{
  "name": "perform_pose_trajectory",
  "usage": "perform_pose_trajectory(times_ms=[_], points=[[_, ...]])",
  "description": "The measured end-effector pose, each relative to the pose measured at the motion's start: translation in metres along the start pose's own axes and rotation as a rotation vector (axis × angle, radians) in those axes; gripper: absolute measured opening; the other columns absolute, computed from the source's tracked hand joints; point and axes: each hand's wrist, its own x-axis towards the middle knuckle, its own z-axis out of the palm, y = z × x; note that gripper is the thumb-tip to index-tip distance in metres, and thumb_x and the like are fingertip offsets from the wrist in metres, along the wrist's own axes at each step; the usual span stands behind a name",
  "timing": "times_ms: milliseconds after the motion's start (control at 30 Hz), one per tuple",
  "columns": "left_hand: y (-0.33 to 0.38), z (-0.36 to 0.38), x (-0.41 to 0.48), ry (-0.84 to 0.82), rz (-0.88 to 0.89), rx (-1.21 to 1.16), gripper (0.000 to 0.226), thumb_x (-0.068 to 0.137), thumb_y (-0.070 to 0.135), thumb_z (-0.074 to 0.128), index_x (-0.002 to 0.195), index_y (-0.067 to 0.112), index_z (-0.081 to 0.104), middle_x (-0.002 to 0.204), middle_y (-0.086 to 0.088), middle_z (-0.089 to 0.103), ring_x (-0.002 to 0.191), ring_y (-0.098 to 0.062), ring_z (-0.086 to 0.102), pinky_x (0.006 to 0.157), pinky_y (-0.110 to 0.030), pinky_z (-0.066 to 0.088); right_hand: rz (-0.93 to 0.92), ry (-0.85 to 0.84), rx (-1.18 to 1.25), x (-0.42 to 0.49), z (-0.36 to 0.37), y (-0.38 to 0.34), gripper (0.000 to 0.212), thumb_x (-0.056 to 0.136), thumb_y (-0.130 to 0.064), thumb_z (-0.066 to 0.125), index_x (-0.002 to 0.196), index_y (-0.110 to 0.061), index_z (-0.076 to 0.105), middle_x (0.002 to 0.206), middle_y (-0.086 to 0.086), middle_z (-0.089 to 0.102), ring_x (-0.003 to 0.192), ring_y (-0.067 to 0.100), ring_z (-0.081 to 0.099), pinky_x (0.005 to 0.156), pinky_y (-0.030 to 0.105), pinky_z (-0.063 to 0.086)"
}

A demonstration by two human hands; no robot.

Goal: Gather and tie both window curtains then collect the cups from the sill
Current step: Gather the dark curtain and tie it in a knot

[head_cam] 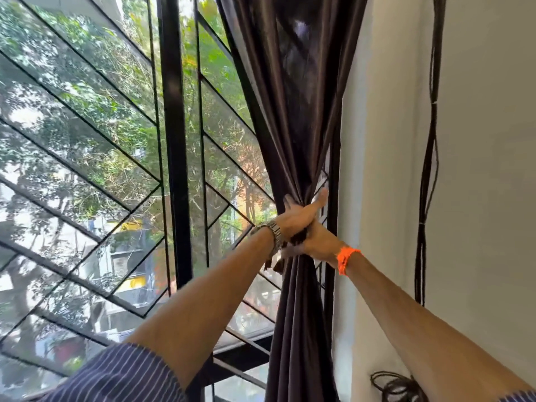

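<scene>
Beside the window [174, 140], the left hand [298, 217] clasps the gathered curtain [298, 111], covering the right hand [320, 242], whose grip is hidden.

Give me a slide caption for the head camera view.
Left hand and right hand grip the gathered dark curtain beside the window.

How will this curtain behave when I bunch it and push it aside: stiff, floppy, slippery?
Likely floppy: the curtain pinches into a narrow waist where the left hand and right hand grip it, fanning into soft folds above and below. Its sheen suggests smooth cloth that may slip in a loose grip.
</scene>
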Motion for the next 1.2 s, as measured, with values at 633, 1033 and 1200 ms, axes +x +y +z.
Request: perform_pose_trajectory(times_ms=[633, 1033, 1200], points=[[-0.088, -0.064, -0.003, 0.325, -0.024, 0.533, 0.042, 0.088, 0.048, 0.061, 0.098, 0.007, 0.061, 0.096, -0.008, 0.066, 0.086, -0.023, 0.063, 0.078, -0.034, 0.052, 0.192, 0.482, -0.042, -0.001, 0.01, 0.01, 0.031, 0.083, -0.002, 0.052, 0.106, -0.013, 0.069, 0.091, 0.011, 0.072, 0.084, 0.027, 0.068, 0.08, 0.038, 0.058], [-0.112, -0.045, 0.001, 0.161, -0.08, 0.108, 0.031, 0.094, 0.028, 0.057, 0.088, 0.0, 0.068, 0.076, -0.008, 0.075, 0.054, -0.019, 0.068, 0.049, -0.028, 0.054, 0.237, 0.474, 0.189, -0.003, 0.01, 0.018, 0.024, 0.085, -0.005, 0.053, 0.095, -0.02, 0.068, 0.089, -0.003, 0.073, 0.085, 0.013, 0.069, 0.068, 0.019, 0.052], [-0.105, -0.033, 0.003, 0.31, -0.003, 0.209, 0.029, 0.095, 0.022, 0.045, 0.093, -0.002, 0.063, 0.089, -0.013, 0.072, 0.076, -0.026, 0.071, 0.071, -0.039, 0.057, 0.3, 0.464, 0.596, -0.004, 0.012, 0.026, 0.021, 0.085, 0.005, 0.056, 0.097, -0.003, 0.071, 0.087, 0.011, 0.076, 0.079, 0.023, 0.074, 0.065, 0.03, 0.058]])
